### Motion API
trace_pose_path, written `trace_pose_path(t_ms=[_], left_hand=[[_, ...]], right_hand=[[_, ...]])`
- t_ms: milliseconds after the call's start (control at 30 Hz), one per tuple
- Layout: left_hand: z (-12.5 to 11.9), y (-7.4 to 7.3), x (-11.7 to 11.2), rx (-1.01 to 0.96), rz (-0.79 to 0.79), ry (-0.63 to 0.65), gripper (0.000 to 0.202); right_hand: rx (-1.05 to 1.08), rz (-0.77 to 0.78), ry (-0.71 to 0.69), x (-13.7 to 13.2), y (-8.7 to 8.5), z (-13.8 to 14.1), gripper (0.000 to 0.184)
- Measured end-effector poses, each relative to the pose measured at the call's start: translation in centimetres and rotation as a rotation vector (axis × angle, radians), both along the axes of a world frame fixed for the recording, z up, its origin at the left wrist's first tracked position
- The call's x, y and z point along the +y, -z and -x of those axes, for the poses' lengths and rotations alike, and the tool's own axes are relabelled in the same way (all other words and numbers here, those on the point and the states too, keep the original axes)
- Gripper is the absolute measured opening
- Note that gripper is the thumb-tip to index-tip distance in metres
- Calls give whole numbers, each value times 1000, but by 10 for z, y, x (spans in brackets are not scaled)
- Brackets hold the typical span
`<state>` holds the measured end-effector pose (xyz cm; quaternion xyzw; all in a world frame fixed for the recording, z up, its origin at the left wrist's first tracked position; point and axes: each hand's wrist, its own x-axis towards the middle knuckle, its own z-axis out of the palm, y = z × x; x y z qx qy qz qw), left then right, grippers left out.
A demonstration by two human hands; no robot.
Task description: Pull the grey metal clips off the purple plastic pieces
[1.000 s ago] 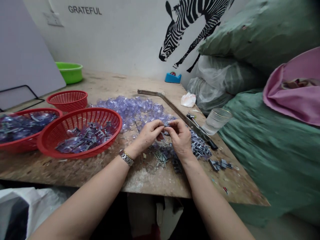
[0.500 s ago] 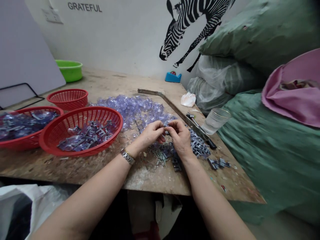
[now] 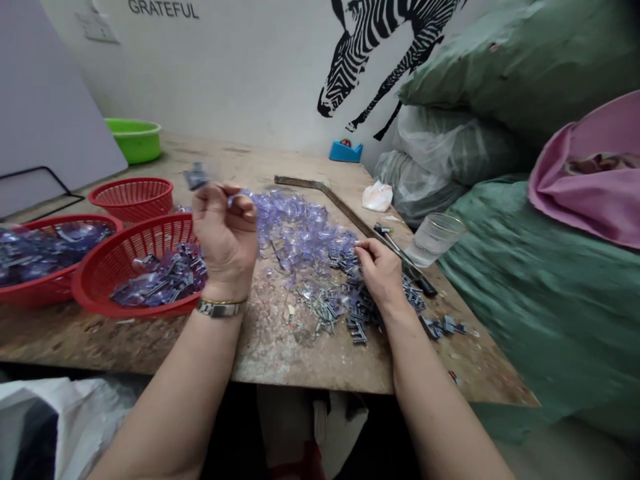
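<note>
Nearest, lower left: white bag point(image 3: 85, 413), below the front edge of the worn wooden surface point(image 3: 280, 360). Pale pins point(image 3: 325, 310) lie loose in a small pile near that edge. Just right of them, a heap of grey clips point(image 3: 357, 327); a few grey blocks point(image 3: 445, 327) apart from it, farther right.

Right hand point(image 3: 383, 270) low over the clips; thumb and fingertips drawn close together, cannot tell if anything is between them.

Left hand point(image 3: 225, 240) raised, watch point(image 3: 220, 307) at the wrist. It hides the right end of the big red basket point(image 3: 135, 310). Fingers curled in; a small grey piece point(image 3: 196, 175) at their tips, blurred, apparently gripped. In the basket: clear purple parts mixed with grey ones. Second red basket point(image 3: 50, 288) at far left, similar load; smaller red basket point(image 3: 133, 213) behind.

Beyond the hands, purple pieces point(image 3: 295, 227) spread between the baskets and a bent metal bar point(image 3: 345, 210). Right of the bar: drinking glass point(image 3: 435, 237), tilted in view; crumpled tissue point(image 3: 377, 197) farther back.

By the wall: blue tape dispenser point(image 3: 346, 152), green basin point(image 3: 137, 143) at left. Zebra picture point(image 3: 370, 60) on the wall.
</note>
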<state>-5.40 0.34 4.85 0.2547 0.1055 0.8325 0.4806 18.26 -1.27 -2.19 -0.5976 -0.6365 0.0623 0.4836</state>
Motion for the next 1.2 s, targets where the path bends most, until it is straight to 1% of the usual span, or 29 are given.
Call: trace_pose_path(t_ms=[67,133,200,233,267,333,433,467,500,533,600,667,733,833,900,1033,1200], left_hand=[[11,-7,0,-116,-8,-23,30],[15,-8,1,-166,12,-9,37],[12,-3,5,-126,43,18,36],[8,1,8,-61,61,33,32],[4,7,10,38,82,46,27],[-7,20,14,301,115,80,18],[-24,40,15,804,126,138,8],[-30,47,14,1004,110,116,6],[-35,52,12,1206,79,61,8],[-39,57,11,1403,40,-1,11],[-46,64,7,1752,-54,-83,25],[-51,67,4,1993,-140,-138,34],[-54,68,2,2142,-205,-187,35],[-57,65,-1,2272,-244,-233,31],[-59,64,-1,2309,-244,-245,30],[-60,66,1,2310,-262,-248,29],[-58,71,6,2252,-252,-201,25]], right_hand=[[-45,20,36,1,0,-6,19],[-75,41,56,3,1,-10,18],[-111,57,57,4,3,-11,17],[-138,63,51,4,3,-10,16],[-172,72,40,4,4,-9,15],[-262,104,16,3,6,-5,14],[-423,193,15,0,9,1,17],[-474,230,28,-1,9,2,19],[-521,266,44,-3,10,3,21],[-560,300,58,-4,10,4,24],[-614,355,79,-5,9,5,27],[-643,386,88,-6,8,6,30],[-655,402,93,-7,6,8,30],[-658,416,102,-7,5,9,29],[-663,421,102,-7,5,10,29],[-672,431,89,-6,4,10,30],[-684,453,105,-6,1,12,18]])
